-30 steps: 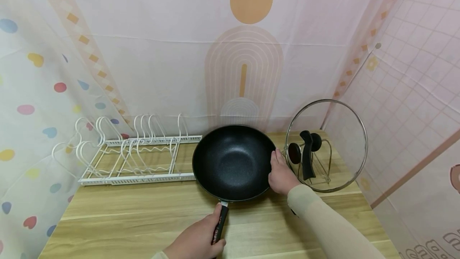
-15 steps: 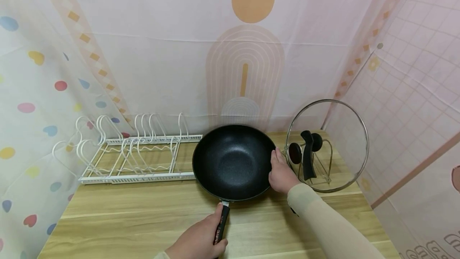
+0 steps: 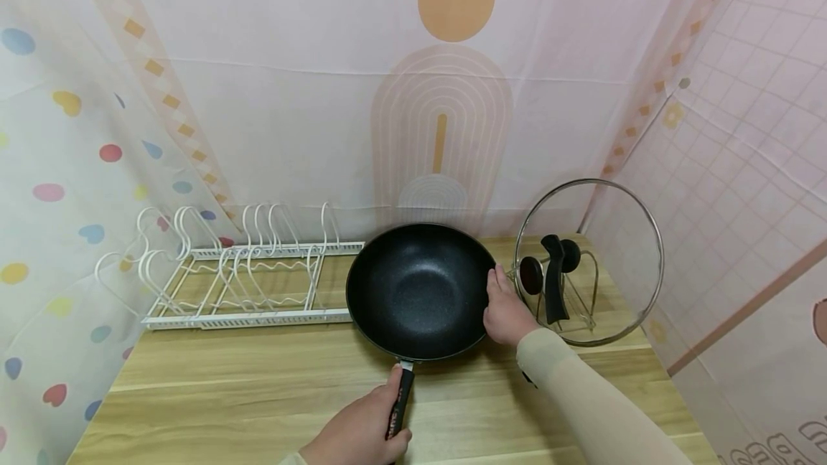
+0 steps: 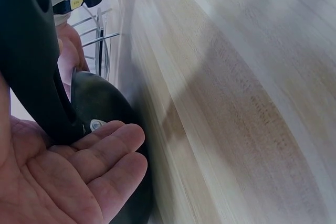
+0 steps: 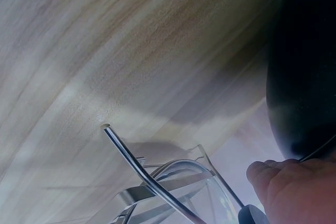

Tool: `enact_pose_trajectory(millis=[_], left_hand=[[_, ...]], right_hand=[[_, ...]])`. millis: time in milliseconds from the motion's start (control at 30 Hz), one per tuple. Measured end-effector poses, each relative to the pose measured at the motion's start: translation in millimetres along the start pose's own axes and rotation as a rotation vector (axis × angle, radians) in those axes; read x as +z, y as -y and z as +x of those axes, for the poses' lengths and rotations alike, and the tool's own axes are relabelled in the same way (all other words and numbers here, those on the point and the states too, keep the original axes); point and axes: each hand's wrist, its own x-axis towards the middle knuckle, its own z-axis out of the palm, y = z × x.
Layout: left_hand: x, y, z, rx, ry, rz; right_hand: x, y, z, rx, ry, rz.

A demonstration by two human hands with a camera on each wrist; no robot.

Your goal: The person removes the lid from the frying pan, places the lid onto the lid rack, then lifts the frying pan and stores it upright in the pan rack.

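Note:
A black wok (image 3: 420,293) sits in the middle of the head view, its hollow toward me. My left hand (image 3: 362,418) holds the wok's black handle (image 3: 400,400), thumb laid along the top. Several fingers (image 4: 113,150) show beneath the handle in the left wrist view. At the wok's right rim, my right hand (image 3: 507,307) grips the edge with fairly straight fingers, and its thumb is hidden. The right wrist view shows fingertips (image 5: 257,171) on the outside of the wok.
A white wire rack (image 3: 245,318) stands left of the wok, its end near the rim. On the right, a large glass lid (image 3: 660,250) with a black handle (image 3: 553,278) leans upright in a metal stand (image 3: 591,285). Patterned cloth walls (image 3: 310,135) enclose the wooden tabletop (image 3: 226,386).
Both hands keep their places on the wok. The left hand shifts very slightly to the right along with the handle; the wok, rack and lid stay where they were.

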Motion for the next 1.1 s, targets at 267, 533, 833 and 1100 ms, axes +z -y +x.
enact_pose_trajectory(millis=[267, 533, 833, 1100], left_hand=[[0.9, -3.2, 1.9, -0.043, 0.012, -0.012], [4.0, -4.7, 4.8, -0.063, 0.013, -0.018], [4.0, -6.9, 4.3, -0.070, 0.010, -0.013], [0.6, -7.5, 4.1, -0.039, -0.024, -0.027]], right_hand=[[0.3, -2.3, 3.2, 0.015, 0.024, 0.021], [0.3, -5.3, 6.9, 0.029, 0.040, 0.059], [1.4, -5.5, 4.9, 0.043, 0.006, 0.086], [3.4, 4.2, -5.3, 0.060, -0.029, 0.092]])
